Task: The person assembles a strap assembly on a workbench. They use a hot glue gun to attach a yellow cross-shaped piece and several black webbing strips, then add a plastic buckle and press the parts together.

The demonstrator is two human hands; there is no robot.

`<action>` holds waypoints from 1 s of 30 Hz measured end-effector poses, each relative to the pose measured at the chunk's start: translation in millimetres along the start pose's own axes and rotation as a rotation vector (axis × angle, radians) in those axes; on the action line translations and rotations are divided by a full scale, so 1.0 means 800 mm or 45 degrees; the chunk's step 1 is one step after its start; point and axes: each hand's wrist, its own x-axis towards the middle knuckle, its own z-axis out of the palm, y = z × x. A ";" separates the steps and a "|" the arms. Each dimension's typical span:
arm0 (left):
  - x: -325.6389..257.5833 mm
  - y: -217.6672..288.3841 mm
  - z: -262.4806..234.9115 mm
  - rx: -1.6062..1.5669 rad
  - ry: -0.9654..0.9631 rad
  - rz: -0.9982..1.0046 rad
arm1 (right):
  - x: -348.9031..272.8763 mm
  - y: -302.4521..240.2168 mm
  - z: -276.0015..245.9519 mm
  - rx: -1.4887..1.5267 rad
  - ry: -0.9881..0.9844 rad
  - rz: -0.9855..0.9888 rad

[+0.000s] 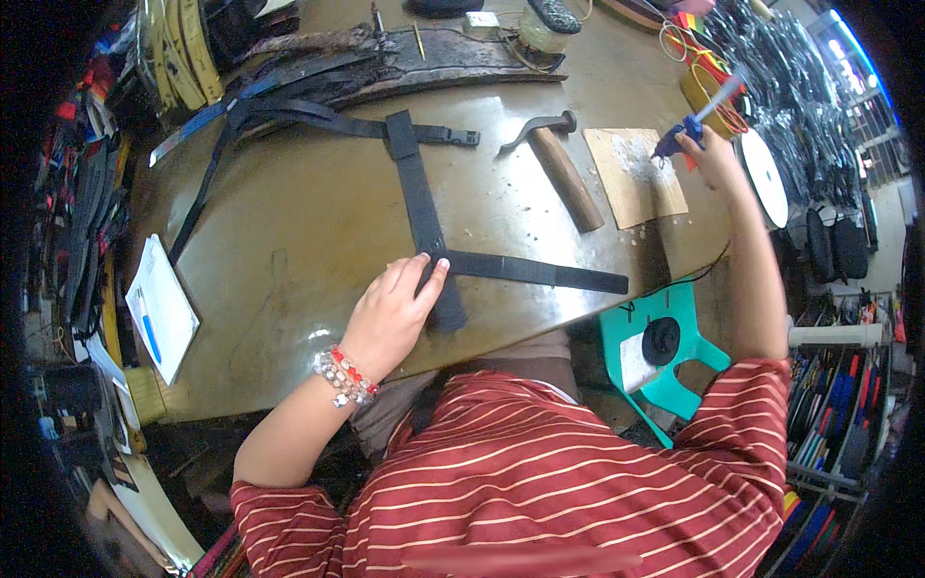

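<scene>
My left hand (393, 308) presses flat on the spot where two black webbing straps cross. The long strap (416, 197) runs away from me across the brown table (289, 250). The shorter strap (540, 272) runs off to the right. My right hand (715, 159) is stretched out to the far right and grips a blue glue gun (686, 130), its nozzle down over a small wooden board (631, 173) speckled with white residue.
A hammer with a wooden handle (564, 169) lies beside the board. More black straps with a buckle (328, 120) lie at the back. A white notepad with a blue pen (159, 308) sits at the left edge. A teal stool (660, 352) stands right of my lap.
</scene>
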 end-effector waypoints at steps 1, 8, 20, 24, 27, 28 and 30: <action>-0.001 0.001 0.002 -0.002 0.002 -0.014 | 0.006 -0.026 -0.018 -0.164 -0.202 0.108; -0.007 0.002 0.010 0.088 0.131 -0.068 | -0.099 -0.194 0.025 -0.169 -0.111 -1.026; -0.008 0.005 0.012 0.140 0.151 -0.118 | -0.150 -0.241 0.067 0.261 -0.456 -1.177; -0.008 0.004 0.014 0.126 0.163 -0.125 | -0.146 -0.235 0.072 0.213 -0.468 -1.167; -0.008 0.003 0.015 0.120 0.171 -0.128 | -0.147 -0.239 0.071 0.132 -0.401 -1.197; -0.008 0.003 0.015 0.120 0.172 -0.130 | -0.148 -0.241 0.069 0.127 -0.378 -1.233; -0.008 0.003 0.015 0.114 0.180 -0.132 | -0.150 -0.244 0.069 0.101 -0.356 -1.268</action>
